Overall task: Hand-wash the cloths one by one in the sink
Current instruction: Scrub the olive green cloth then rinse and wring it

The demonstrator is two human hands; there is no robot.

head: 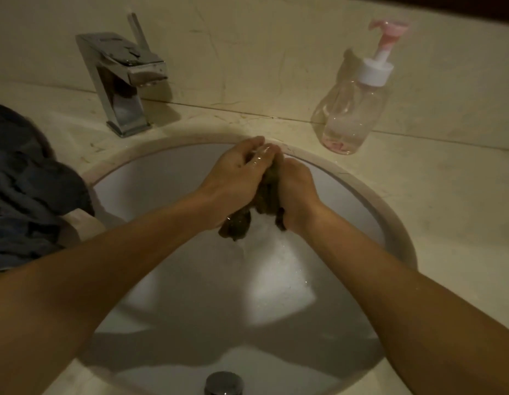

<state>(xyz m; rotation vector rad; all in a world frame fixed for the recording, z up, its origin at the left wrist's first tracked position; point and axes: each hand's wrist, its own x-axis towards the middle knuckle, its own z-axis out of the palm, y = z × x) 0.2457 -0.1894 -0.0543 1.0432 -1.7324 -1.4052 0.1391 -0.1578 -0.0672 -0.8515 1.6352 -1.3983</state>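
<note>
While both hands squeeze it over the sink (150,178), the dark brown cloth (264,195) bunches wet between left hand (233,178) and right hand (296,186), ends dangling below the grip.

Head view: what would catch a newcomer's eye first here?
The left hand and right hand squeeze a dark wet cloth together over the white sink. A clear pump bottle with a pink top stands on the counter at back right; a pile of dark cloths lies at the basin's left edge.
</note>
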